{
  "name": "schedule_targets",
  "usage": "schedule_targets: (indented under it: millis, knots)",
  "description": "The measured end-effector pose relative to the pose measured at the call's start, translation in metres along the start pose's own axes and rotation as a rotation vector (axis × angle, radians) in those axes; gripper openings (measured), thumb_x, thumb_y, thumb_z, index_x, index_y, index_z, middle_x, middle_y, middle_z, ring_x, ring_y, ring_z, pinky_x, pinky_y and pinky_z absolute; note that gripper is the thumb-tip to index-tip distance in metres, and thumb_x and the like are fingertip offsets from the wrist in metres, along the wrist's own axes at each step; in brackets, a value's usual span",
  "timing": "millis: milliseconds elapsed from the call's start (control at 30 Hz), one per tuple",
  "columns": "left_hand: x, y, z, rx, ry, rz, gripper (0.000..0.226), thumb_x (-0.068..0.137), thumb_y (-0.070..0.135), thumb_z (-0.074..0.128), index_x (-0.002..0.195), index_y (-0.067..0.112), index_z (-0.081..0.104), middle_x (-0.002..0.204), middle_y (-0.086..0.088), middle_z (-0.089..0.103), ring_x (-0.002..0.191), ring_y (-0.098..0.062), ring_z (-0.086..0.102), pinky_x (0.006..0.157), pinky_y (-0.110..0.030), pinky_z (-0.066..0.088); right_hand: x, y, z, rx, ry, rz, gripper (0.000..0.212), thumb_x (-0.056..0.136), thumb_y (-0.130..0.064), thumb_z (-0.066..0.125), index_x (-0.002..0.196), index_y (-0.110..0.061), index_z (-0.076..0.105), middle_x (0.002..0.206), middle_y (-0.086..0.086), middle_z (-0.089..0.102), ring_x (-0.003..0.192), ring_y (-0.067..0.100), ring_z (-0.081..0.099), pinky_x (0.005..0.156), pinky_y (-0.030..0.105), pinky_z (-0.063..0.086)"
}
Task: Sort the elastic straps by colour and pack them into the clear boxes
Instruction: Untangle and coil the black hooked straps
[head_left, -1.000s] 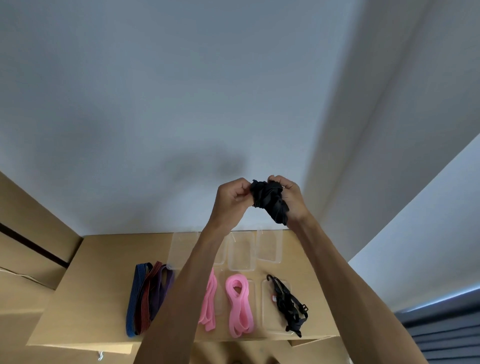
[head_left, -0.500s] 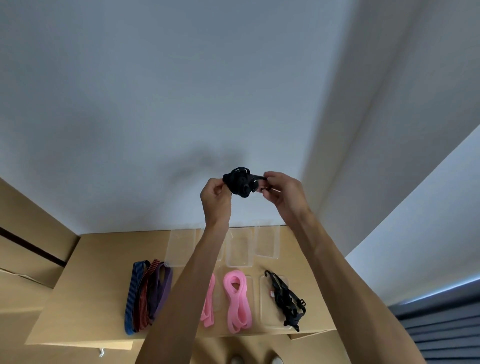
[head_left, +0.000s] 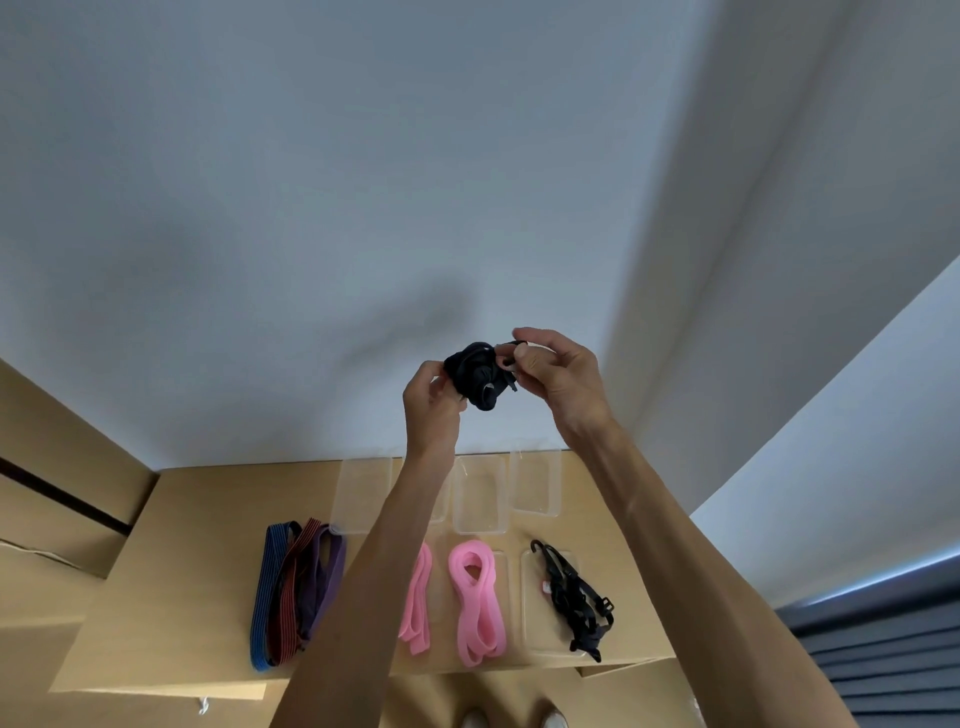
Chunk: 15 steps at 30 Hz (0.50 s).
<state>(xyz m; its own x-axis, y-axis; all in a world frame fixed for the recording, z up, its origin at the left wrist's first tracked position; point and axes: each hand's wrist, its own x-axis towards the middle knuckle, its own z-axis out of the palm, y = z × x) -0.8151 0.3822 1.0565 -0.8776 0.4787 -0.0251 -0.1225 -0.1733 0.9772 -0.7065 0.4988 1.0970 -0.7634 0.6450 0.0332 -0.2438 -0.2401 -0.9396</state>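
Both hands are raised in front of the pale wall, well above the counter, and they share one bundle of black elastic strap (head_left: 480, 375). The left hand (head_left: 434, 410) has its fingers curled closed against the left side of the bundle, while the right hand (head_left: 558, 376) pinches the bundle's upper right end between thumb and bent fingers, where a small hook-like end of the strap sticks out. The strap is wound into a tight dark ball between the two hands and touches nothing else. Below, on the tan counter (head_left: 197, 519), several empty clear boxes (head_left: 480, 493) stand in a row near the far edge, one of them partly hidden behind the left forearm. Nearer the front edge, a group of blue, red-striped and purple straps (head_left: 296, 592) lies together on the left. To their right are two pink straps: one (head_left: 418, 597) partly covered by the left forearm, the other (head_left: 475, 603) folded in long loops just beside it. Further right, a tangle of black straps with hooks (head_left: 574, 597) lies on a flat clear lid or shallow box (head_left: 535, 613); which of the two cannot be told. Cardboard boxes (head_left: 57, 478) stand to the left of the counter.
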Motion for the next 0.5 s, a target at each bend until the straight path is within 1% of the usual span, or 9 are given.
schedule_targets:
  millis: [67, 133, 200, 233, 300, 367, 400, 467, 500]
  knots:
    - [-0.001, 0.001, 0.000, 0.005, -0.036, 0.017, 0.008, 0.090, -0.005, 0.058, 0.094, 0.000, 0.064, 0.085, -0.018, 0.063, 0.081, -0.025, 0.053, 0.072, -0.043, 0.042, 0.001, 0.000, 0.003, -0.109, 0.040, -0.082, 0.017, 0.091, -0.014, 0.071, 0.107, -0.012, 0.071, 0.095, 0.009, 0.077, 0.087, 0.018, 0.072, 0.078, 0.020, 0.054]
    - [-0.001, 0.002, 0.001, 0.008, -0.063, 0.030, 0.013, 0.092, 0.000, 0.059, 0.098, 0.009, 0.067, 0.091, -0.016, 0.071, 0.085, -0.024, 0.061, 0.075, -0.045, 0.047, 0.002, 0.001, 0.005, -0.204, 0.084, -0.142, 0.013, 0.086, -0.017, 0.077, 0.100, -0.019, 0.075, 0.088, 0.001, 0.076, 0.081, 0.013, 0.066, 0.076, 0.016, 0.051]
    - [-0.001, 0.004, 0.000, 0.008, -0.070, 0.041, 0.016, 0.093, 0.003, 0.060, 0.097, 0.017, 0.068, 0.090, -0.009, 0.073, 0.086, -0.022, 0.063, 0.076, -0.045, 0.049, 0.002, 0.004, 0.005, -0.265, 0.088, -0.178, 0.011, 0.083, -0.016, 0.079, 0.092, -0.022, 0.077, 0.080, -0.006, 0.065, 0.074, 0.011, 0.054, 0.069, 0.015, 0.048]
    - [-0.001, 0.005, 0.000, 0.009, -0.074, 0.042, 0.017, 0.092, 0.004, 0.060, 0.096, 0.019, 0.068, 0.089, -0.008, 0.072, 0.085, -0.022, 0.063, 0.077, -0.046, 0.050, 0.002, 0.006, 0.005, -0.278, 0.080, -0.178, 0.011, 0.083, -0.015, 0.080, 0.090, -0.022, 0.077, 0.082, -0.006, 0.063, 0.075, 0.011, 0.053, 0.070, 0.017, 0.047]
    - [-0.001, 0.005, 0.000, 0.017, -0.104, 0.041, 0.016, 0.091, 0.004, 0.061, 0.094, 0.018, 0.067, 0.085, -0.008, 0.072, 0.083, -0.025, 0.063, 0.077, -0.047, 0.050, 0.001, 0.010, 0.006, -0.264, 0.059, -0.139, 0.009, 0.083, -0.015, 0.079, 0.087, -0.021, 0.074, 0.100, -0.001, 0.067, 0.088, 0.013, 0.062, 0.074, 0.023, 0.048]
    - [-0.003, 0.004, -0.002, 0.043, -0.131, 0.040, 0.014, 0.091, 0.001, 0.059, 0.097, 0.013, 0.065, 0.085, -0.013, 0.071, 0.082, -0.026, 0.062, 0.075, -0.048, 0.049, 0.000, 0.012, 0.006, -0.229, 0.009, -0.065, 0.008, 0.084, -0.018, 0.077, 0.083, -0.020, 0.070, 0.121, 0.003, 0.068, 0.101, 0.014, 0.069, 0.071, 0.023, 0.049]
    - [-0.003, 0.003, -0.003, 0.060, -0.138, 0.045, 0.014, 0.092, -0.001, 0.058, 0.098, 0.011, 0.063, 0.086, -0.018, 0.070, 0.081, -0.027, 0.062, 0.074, -0.048, 0.049, 0.000, 0.011, 0.005, -0.220, -0.033, -0.037, 0.010, 0.085, -0.018, 0.075, 0.081, -0.019, 0.066, 0.121, 0.006, 0.069, 0.094, 0.016, 0.071, 0.065, 0.022, 0.048]
    - [-0.005, 0.003, -0.007, 0.099, -0.160, 0.076, 0.015, 0.093, -0.003, 0.054, 0.099, 0.009, 0.061, 0.084, -0.025, 0.067, 0.076, -0.028, 0.058, 0.070, -0.043, 0.047, 0.001, 0.010, 0.002, -0.213, -0.103, -0.008, 0.015, 0.087, -0.015, 0.073, 0.078, -0.016, 0.061, 0.107, 0.011, 0.075, 0.072, 0.021, 0.068, 0.055, 0.024, 0.045]
    - [-0.005, 0.004, -0.008, 0.120, -0.181, 0.102, 0.015, 0.093, -0.002, 0.053, 0.098, 0.010, 0.060, 0.078, -0.022, 0.065, 0.072, -0.025, 0.056, 0.067, -0.037, 0.045, 0.002, 0.009, 0.001, -0.206, -0.120, 0.001, 0.016, 0.087, -0.013, 0.073, 0.078, -0.013, 0.060, 0.103, 0.013, 0.075, 0.068, 0.024, 0.066, 0.053, 0.026, 0.045]
